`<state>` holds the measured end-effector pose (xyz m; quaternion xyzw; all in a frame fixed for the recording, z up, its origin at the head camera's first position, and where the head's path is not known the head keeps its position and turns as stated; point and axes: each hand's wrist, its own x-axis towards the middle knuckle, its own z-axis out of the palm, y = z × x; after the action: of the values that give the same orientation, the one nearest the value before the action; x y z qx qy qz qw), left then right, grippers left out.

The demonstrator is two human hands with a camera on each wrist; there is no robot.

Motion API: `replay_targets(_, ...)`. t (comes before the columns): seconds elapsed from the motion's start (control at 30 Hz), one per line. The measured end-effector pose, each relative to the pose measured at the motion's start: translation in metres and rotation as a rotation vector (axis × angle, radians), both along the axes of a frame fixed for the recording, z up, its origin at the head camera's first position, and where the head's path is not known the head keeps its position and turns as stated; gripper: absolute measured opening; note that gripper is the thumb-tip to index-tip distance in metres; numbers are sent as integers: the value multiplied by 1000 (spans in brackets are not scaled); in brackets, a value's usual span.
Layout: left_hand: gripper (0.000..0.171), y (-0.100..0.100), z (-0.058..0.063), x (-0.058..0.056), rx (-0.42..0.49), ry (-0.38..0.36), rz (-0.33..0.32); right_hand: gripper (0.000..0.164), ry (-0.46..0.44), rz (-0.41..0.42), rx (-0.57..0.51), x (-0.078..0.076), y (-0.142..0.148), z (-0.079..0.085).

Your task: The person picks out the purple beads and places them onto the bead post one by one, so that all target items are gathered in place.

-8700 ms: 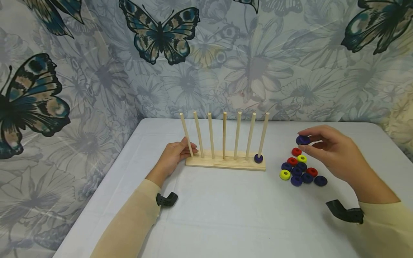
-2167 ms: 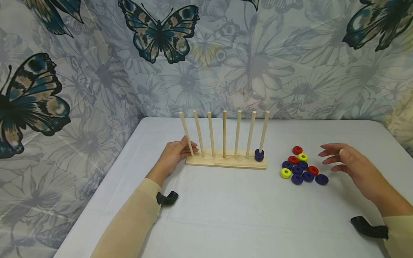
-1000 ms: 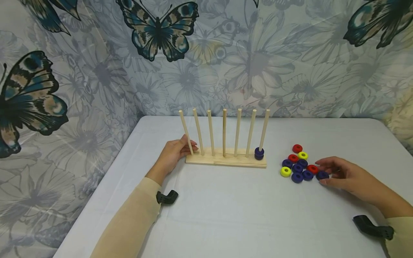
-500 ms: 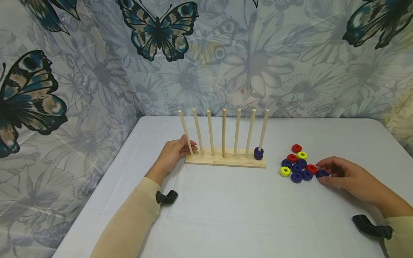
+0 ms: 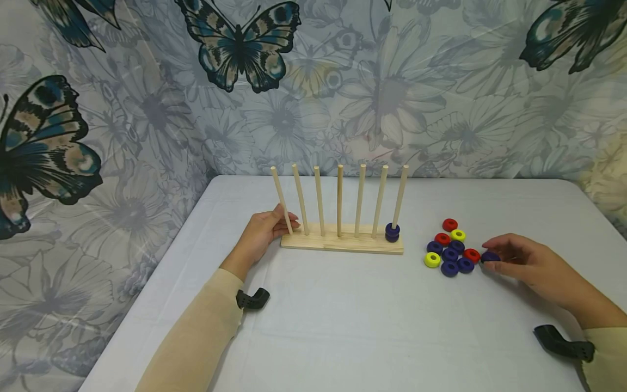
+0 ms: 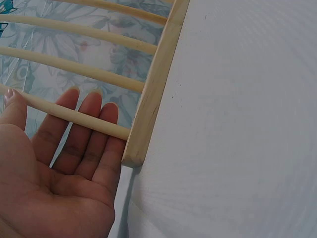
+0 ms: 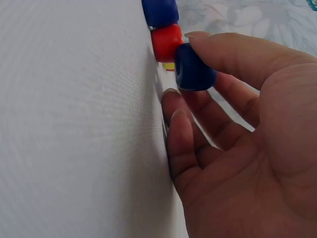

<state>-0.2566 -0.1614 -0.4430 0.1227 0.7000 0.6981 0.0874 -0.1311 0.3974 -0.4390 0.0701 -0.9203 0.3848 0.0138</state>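
A wooden rack (image 5: 343, 246) with a row of upright pegs stands mid-table. At its left end my left hand (image 5: 258, 234) holds the outermost peg (image 6: 94, 123), thumb on one side, fingers stretched behind it. Two dark blue beads (image 5: 392, 232) are stacked on the rightmost peg. My right hand (image 5: 524, 261) pinches another dark blue bead (image 7: 193, 69) between thumb and fingers, just over the cloth in the right wrist view. Beside it lies a red bead (image 7: 167, 43), with a blue bead (image 7: 161, 12) beyond.
Loose beads lie in a cluster right of the rack: several blue beads (image 5: 450, 254), red beads (image 5: 449, 224) and two yellow beads (image 5: 432, 259). White cloth covers the table (image 5: 362, 326). A butterfly-print curtain (image 5: 392, 98) hangs behind it.
The second blue bead has gone onto the rightmost peg. My right hand came back to the cluster, took the outer blue bead and lifted it slightly. My left hand stayed put.
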Motion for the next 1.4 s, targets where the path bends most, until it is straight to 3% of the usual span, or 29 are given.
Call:
replay_targets(0.47, 69, -1, -1, -1, 3, -9, -12, 32, 2, -15, 7, 2, -4, 5)
replay_targets(0.93, 72, -1, 0, -1, 8, -20, -4, 32, 71, -2, -24, 4, -11, 13)
replay_targets(1.4, 70, 1, 3, 1, -1, -24, 3, 34, 156, 47, 22, 3, -18, 20)
